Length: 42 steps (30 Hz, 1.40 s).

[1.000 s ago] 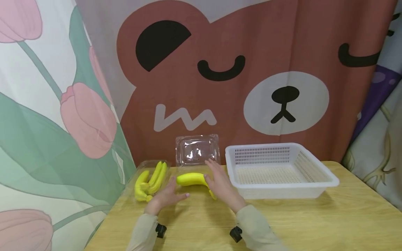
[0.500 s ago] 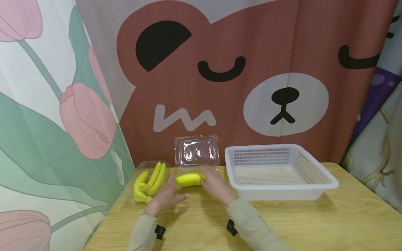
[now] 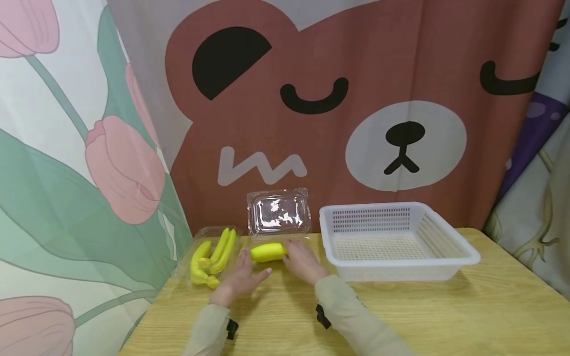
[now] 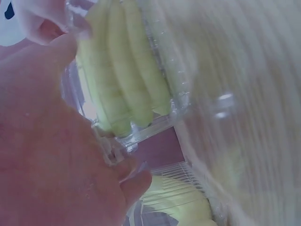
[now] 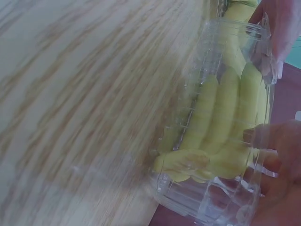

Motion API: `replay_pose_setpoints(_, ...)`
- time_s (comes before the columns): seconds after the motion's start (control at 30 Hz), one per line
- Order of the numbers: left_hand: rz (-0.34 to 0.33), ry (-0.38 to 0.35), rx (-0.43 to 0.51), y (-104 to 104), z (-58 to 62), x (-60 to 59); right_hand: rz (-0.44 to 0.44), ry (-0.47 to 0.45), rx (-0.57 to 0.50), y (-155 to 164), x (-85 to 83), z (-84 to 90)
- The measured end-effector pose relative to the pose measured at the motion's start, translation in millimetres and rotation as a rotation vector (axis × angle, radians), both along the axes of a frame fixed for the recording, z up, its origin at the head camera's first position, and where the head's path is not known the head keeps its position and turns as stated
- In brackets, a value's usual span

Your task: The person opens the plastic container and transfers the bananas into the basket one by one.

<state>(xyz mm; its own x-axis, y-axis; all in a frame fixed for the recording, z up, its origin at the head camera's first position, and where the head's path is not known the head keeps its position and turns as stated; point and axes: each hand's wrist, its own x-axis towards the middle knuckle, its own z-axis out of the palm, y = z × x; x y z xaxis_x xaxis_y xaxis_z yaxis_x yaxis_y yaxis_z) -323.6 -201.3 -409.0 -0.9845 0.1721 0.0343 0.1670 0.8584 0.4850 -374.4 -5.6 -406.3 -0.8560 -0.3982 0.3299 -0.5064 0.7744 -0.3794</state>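
Right hand is gripping the right end of the open clear box, fingers curling round its rim. Left hand is lying flat on the table at the box's left end, fingers straight, thumb against the wall. The box is holding a yellow banana bunch (head view is showing only one yellow curve). Right wrist view is resolving separate bananas inside the plastic, fingers visible through the wall. Left wrist view is too blurred for grip detail. Left of the box: second banana bunch in another clear tray. Right of it: white basket.
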Motion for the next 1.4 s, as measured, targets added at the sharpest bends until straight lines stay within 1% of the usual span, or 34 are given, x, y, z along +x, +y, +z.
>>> replay_pose_setpoints(0.23, 0.030, 0.056, -0.077, 6, -6.6, -3.7, -0.008, 0.049, 0.004, -3, 0.4, -1.1)
replay_pose_setpoints(0.33, 0.035, 0.065, -0.086, 7, -7.2, -4.3, -0.014, 0.053, -0.008, -4, 1.7, -1.2)
replay_pose_setpoints(0.47, 0.046, 0.060, -0.108, 7, -7.0, -4.3, -0.011, 0.044, -0.027, -5, 2.6, -2.5)
replay_pose_setpoints(0.97, 0.039, 0.071, -0.108, 9, -10.9, -3.0, -0.034, 0.030, -0.049, -3, 9.6, -5.2)
replay_pose_setpoints(1.07, 0.039, 0.066, -0.106, 9, -10.0, -2.1, -0.038, 0.059, -0.059, -3, 10.2, -3.5)
replay_pose_setpoints(1.2, 0.041, 0.067, -0.102, 8, -8.3, -1.3, -0.045, 0.124, -0.051, -4, 9.5, 1.4)
replay_pose_setpoints(1.3, 0.041, 0.070, -0.100, 7, -7.3, -1.0, -0.055, 0.136, -0.068, -4, 10.4, 5.8)
replay_pose_setpoints(1.4, 0.044, 0.069, -0.102, 7, -6.6, -0.7, -0.055, 0.131, -0.121, -5, 13.0, 9.5)
